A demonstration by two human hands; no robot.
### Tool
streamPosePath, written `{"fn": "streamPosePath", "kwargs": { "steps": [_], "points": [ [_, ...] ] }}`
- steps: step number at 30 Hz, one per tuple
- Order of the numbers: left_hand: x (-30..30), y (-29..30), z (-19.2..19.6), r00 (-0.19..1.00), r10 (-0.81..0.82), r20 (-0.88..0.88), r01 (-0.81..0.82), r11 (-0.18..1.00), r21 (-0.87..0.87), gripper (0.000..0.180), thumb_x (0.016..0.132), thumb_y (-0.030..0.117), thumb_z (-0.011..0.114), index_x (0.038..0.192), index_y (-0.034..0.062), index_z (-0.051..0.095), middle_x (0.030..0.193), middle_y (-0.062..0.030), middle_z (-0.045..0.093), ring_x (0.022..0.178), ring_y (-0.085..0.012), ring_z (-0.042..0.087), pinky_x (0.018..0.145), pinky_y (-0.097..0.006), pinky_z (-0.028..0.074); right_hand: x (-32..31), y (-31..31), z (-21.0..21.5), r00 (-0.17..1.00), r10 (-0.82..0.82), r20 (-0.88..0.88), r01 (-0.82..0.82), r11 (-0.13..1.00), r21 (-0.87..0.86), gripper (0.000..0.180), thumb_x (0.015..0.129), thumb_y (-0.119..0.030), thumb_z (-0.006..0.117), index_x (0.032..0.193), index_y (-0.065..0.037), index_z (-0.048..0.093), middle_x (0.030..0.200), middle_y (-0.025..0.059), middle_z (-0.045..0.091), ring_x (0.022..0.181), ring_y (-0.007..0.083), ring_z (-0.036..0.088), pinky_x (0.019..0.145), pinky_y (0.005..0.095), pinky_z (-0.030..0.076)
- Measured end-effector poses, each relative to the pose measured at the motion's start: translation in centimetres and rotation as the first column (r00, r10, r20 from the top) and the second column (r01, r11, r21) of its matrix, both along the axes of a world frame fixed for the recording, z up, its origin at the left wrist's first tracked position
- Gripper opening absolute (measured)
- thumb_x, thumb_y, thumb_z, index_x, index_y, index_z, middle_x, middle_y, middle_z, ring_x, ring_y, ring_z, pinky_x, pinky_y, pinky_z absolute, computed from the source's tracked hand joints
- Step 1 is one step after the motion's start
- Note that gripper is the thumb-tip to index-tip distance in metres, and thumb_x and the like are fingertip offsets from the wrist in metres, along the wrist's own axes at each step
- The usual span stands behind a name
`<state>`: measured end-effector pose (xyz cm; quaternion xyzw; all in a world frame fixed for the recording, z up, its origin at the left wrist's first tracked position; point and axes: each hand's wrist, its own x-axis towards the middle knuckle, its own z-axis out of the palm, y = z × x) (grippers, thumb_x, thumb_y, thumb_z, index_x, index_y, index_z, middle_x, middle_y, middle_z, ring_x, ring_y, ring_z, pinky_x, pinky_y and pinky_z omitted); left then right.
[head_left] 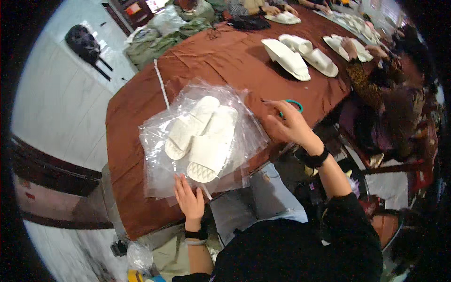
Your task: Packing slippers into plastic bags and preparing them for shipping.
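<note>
A pair of off-white slippers, the left slipper [203,110] partly overlapped by the right slipper [212,152], lies on a stack of clear plastic bags [157,164]. My left hand [190,199] rests with fingers outstretched on the bags' near edge, just below the slippers. To the right of the stack, my right hand [293,126] hovers over the table with its fingers apart. Partly hidden behind it are scissors [297,104] with teal handles. Whether the right hand touches them cannot be made out.
A brown cloth covers the table [136,197]. More white slippers [287,61] lie farther right. Other people work around the table; one person's hand [348,48] is on a slipper at the right. A white strip [161,84] crosses the cloth. Plastic-wrapped bundles [159,37] sit beyond the far edge.
</note>
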<state>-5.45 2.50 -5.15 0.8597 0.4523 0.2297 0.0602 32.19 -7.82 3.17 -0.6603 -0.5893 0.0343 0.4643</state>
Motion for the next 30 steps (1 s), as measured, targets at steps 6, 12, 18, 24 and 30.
{"fn": "streamPosePath", "kwargs": {
  "steps": [6,12,18,24,30],
  "points": [
    [-0.5,0.4,-0.2,0.998,0.007,0.066,-0.005,0.999,-0.038,0.068,0.083,0.013,0.056,0.143,-0.0026,0.026,0.147,-0.0281,0.024,0.134,-0.0431,0.027,0.111,-0.049,0.022,-0.7,13.1,1.8,0.978,0.073,0.198,-0.072,0.997,-0.010,0.048,0.084,-0.036,0.066,0.114,0.001,0.059,0.100,0.0184,0.065,0.093,0.0322,0.063,0.082,0.0425,0.049],
    [-1.1,0.5,0.1,0.936,0.063,0.348,-0.003,0.985,-0.170,0.059,0.089,0.013,0.051,0.141,-0.0045,0.029,0.146,-0.0278,0.025,0.135,-0.0430,0.026,0.111,-0.047,0.023,-3.0,17.9,2.7,0.935,0.339,-0.106,-0.320,0.673,-0.667,0.031,0.085,-0.033,0.067,0.096,-0.003,0.068,0.069,0.0097,0.066,0.066,0.0203,0.067,0.066,0.0308,0.053],
    [-2.5,1.1,-2.6,0.836,0.140,0.530,-0.009,0.970,-0.242,0.061,0.095,0.019,0.050,0.143,-0.0051,0.023,0.148,-0.0248,0.023,0.138,-0.0378,0.022,0.113,-0.045,0.021,-7.3,18.3,5.7,0.272,0.247,-0.930,-0.348,0.926,0.144,0.018,0.095,-0.026,0.055,0.100,-0.008,0.059,0.084,0.0024,0.060,0.073,0.0161,0.063,0.069,0.0335,0.055],
    [-2.4,0.7,-1.0,0.373,0.245,0.895,0.242,0.905,-0.349,0.060,0.096,0.011,0.050,0.145,-0.0019,0.017,0.149,-0.0180,0.019,0.140,-0.0299,0.020,0.115,-0.042,0.017,-10.9,11.6,4.5,0.101,0.329,-0.939,-0.301,0.910,0.286,0.030,0.098,-0.031,0.049,0.119,-0.010,0.052,0.097,0.0045,0.059,0.092,0.0194,0.060,0.081,0.0360,0.051],
    [-3.0,0.5,1.1,0.774,0.102,0.624,-0.009,0.988,-0.151,0.059,0.087,0.014,0.062,0.138,0.0008,0.036,0.145,-0.0206,0.031,0.134,-0.0373,0.029,0.110,-0.047,0.023,-4.8,4.9,3.8,0.472,0.180,-0.863,-0.657,0.725,-0.209,0.034,0.098,-0.029,0.048,0.117,-0.002,0.058,0.081,0.0039,0.061,0.078,0.0146,0.062,0.069,0.0271,0.051]
  ]
}}
